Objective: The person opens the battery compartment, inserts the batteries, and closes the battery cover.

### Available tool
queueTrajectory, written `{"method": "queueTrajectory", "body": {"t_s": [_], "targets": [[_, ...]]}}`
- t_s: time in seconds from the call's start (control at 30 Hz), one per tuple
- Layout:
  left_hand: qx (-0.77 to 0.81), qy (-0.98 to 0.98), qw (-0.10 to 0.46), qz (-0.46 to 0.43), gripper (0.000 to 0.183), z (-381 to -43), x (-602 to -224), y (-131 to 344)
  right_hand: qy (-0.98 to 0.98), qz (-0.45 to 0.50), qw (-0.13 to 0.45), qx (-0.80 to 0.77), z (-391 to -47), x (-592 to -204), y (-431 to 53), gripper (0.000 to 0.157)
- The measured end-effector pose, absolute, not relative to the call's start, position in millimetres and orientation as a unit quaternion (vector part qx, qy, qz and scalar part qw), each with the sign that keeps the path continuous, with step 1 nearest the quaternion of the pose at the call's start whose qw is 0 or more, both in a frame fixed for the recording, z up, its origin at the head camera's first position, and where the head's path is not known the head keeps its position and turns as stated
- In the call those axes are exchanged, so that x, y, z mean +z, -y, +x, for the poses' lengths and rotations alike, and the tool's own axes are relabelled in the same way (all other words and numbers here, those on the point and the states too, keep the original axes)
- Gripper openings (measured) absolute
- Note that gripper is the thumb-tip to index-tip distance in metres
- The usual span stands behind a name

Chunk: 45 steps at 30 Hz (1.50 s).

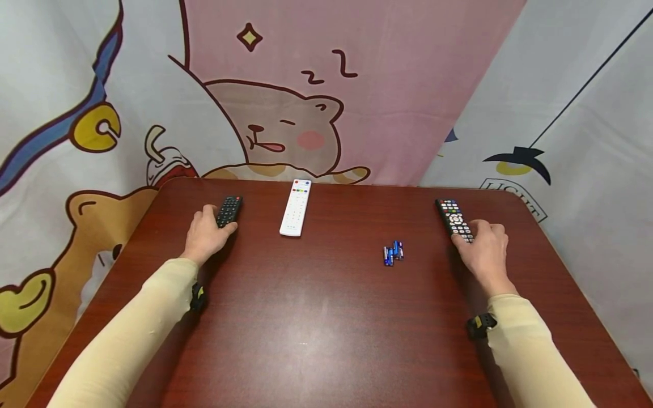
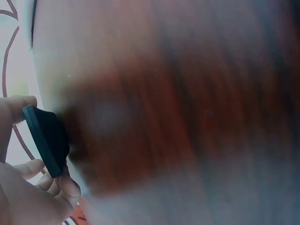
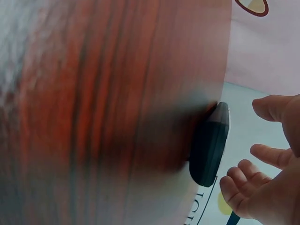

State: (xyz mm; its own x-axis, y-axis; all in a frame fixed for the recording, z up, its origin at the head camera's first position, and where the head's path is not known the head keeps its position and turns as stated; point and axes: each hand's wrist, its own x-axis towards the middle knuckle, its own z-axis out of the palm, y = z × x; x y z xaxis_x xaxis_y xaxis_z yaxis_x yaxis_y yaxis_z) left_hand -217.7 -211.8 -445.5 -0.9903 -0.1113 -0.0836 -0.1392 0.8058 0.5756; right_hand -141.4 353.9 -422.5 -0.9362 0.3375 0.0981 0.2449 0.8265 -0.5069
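Left black remote (image 1: 229, 211): toward the far left corner of the worktop (image 1: 306, 311), buttons facing up; we cannot tell whether its underside touches the surface.
Left hand (image 1: 206, 232): we see the fingers curled in around the near part of this remote, thumb on one side and fingertips on the other — the space between them is filled by the casing.
Right black remote (image 1: 454, 220): toward the far right corner, set at a slant, buttons up, its near end beside the right hand.
Right hand (image 1: 484, 252): the fingers are loosely parted, the thumb well away from them; in the right wrist view we find a gap between them and the casing, so we read them as holding nothing.
White remote (image 1: 295, 208): between the two black ones, nearer the left, its far end reaching the worktop's far edge; no hand touches it.
Blue batteries (image 1: 390, 256): a small cluster between the white remote and the right black one, too small for us to count surely.
Handling: we judge both black remotes light, stiff and fairly smooth, apt to slide or turn under a one-sided push; a drop could crack the shell.
Where to hold: we favour the long side edges near the middle, thumb opposite fingers — a pinch at one end alone may let the other dip.
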Motion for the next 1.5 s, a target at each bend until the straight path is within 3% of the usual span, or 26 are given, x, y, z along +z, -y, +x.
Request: {"method": "queueTrajectory", "body": {"t_s": [0.33,0.9,1.5], "targets": [[0.295,-0.953,0.027,-0.067,0.075,-218,-445,212,0.956,-0.170,0.044,0.236,-145,-426,-365,0.070],[0.285,-0.954,0.032,-0.082,0.079,-218,-442,210,0.960,-0.169,0.013,0.223,-149,-433,-373,0.071],[0.317,-0.946,-0.026,-0.056,0.070,-209,-423,185,0.950,-0.205,0.017,0.233,-147,-431,-366,0.076]]}}
